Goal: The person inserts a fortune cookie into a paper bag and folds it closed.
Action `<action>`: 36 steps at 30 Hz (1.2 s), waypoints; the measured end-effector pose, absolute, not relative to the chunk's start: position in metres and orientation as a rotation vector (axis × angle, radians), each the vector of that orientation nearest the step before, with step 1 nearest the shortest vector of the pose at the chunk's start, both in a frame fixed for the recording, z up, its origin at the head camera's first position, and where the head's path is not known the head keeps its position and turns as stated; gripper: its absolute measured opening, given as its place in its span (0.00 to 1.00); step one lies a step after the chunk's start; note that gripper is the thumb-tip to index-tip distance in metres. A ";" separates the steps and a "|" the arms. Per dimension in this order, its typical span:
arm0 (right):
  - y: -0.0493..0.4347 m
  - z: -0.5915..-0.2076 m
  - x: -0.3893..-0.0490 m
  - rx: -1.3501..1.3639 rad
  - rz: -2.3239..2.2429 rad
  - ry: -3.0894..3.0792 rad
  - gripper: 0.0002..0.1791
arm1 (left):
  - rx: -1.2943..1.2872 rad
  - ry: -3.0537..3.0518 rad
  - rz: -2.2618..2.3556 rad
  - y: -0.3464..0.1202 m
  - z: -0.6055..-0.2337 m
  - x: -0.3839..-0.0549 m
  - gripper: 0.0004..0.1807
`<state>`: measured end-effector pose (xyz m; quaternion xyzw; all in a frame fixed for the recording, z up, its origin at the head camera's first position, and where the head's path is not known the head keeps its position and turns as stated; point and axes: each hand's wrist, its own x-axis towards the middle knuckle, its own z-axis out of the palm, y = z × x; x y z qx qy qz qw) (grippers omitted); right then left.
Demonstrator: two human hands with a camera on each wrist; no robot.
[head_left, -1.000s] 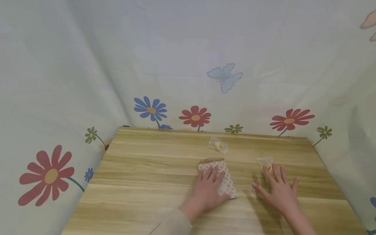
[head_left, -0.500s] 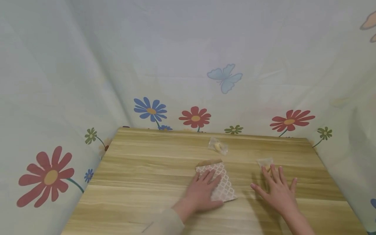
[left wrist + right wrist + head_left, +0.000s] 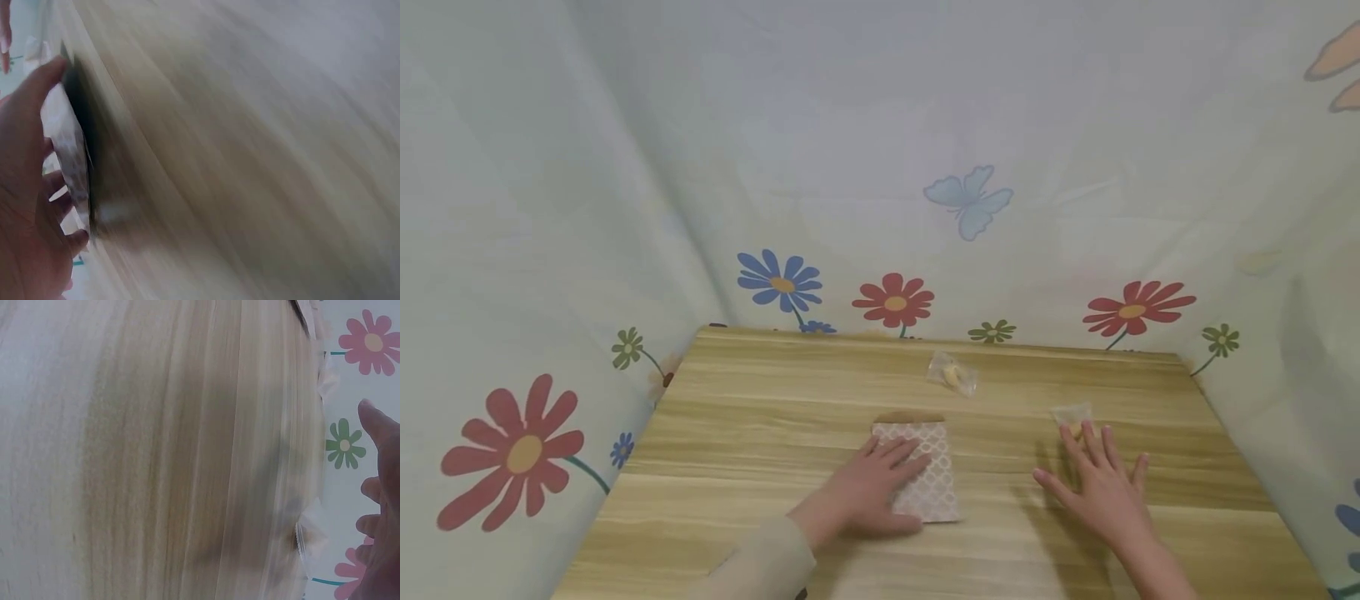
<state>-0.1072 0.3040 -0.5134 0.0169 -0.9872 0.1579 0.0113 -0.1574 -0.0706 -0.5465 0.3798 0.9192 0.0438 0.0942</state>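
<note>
Head view: we find the pouch (image 3: 931, 479) lying flat on the wood-grain bench (image 3: 760, 417), in front of the person and left of the bench's middle. Its body is roughly rectangular, in a pale pinkish beige, and carries a repeating lattice of white, rounded outlines. A plain brown strip (image 3: 912, 416) with a curved outer edge extends from its far end; we cannot tell whether this is a flap or the pouch's inside. The left hand (image 3: 868, 487) rests on the pouch with fingers extended and apart, covering its left part; the thumb lies toward the near edge. The right hand (image 3: 1101, 492) is spread wide, its fingertips overlapping the near packet (image 3: 1072, 412) from our viewpoint. This packet is clear and holds something yellowish, largely covered. The far packet (image 3: 953, 374), also clear, lies beyond the pouch and encloses a pale yellow piece whose kind we cannot identify.

Left wrist view: we see the pouch edge-on beneath the left hand, thumb and fingers spread along it. Its near edge appears slightly raised, with a dark shadow below. Blur obscures the print.

Right wrist view: we see the right hand held above the bench with its fingers apart. The near packet shows a serrated edge. A corner of the pouch appears at the top.
</note>
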 end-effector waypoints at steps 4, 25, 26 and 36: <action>0.301 -0.513 -0.107 0.052 0.499 -3.087 0.54 | 1.137 2.706 0.136 -0.088 -0.543 -0.161 0.53; 0.293 -0.509 -0.104 0.071 0.567 -3.113 0.54 | 0.537 2.918 0.353 -0.068 -0.535 -0.154 0.60; 0.293 -0.509 -0.104 0.072 0.570 -3.113 0.54 | 0.485 2.918 0.361 -0.063 -0.536 -0.153 0.60; 0.294 -0.511 -0.103 0.082 0.547 -3.114 0.53 | 0.299 2.946 0.365 -0.035 -0.543 -0.151 0.65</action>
